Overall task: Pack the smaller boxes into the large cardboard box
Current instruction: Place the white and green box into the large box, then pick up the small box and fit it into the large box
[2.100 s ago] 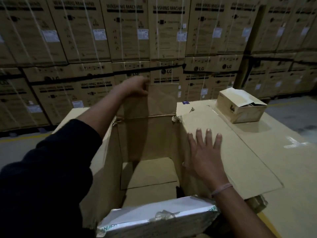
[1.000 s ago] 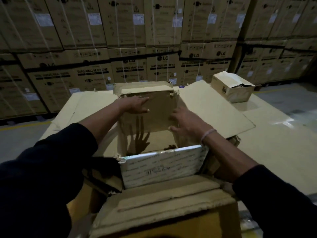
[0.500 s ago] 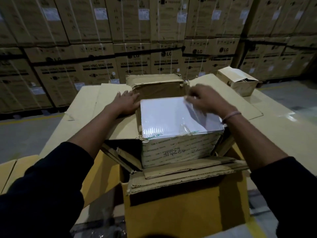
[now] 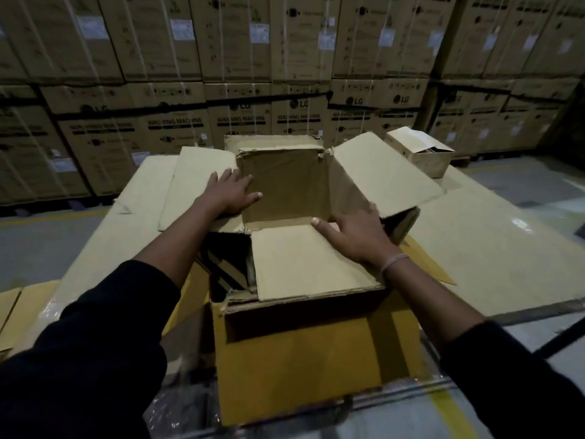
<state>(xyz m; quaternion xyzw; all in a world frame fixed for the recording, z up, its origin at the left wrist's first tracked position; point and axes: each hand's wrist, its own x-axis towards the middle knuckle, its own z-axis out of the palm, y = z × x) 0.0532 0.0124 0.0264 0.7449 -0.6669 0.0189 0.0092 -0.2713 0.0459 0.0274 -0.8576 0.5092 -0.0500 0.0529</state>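
While the large cardboard box (image 4: 310, 343) sits right in front of me, the one smaller box (image 4: 421, 152) I can see is far right on the desk (image 4: 490, 248), closest to my right hand (image 4: 357, 237). Both hands lie flat, fingers spread: right on the near flap (image 4: 304, 264), left hand (image 4: 231, 193) on the left flap (image 4: 196, 182).

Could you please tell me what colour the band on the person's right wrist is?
The thin wrist band looks pale pinkish-white, in the head view.

We see a wall of stacked washing machine cartons (image 4: 177, 90) filling the far side, strapped with white bands. Light is dim. Grey floor (image 4: 41, 239) at left carries a yellow line (image 4: 53, 218); flat cardboard sheets (image 4: 493, 245) cover the tabletop.
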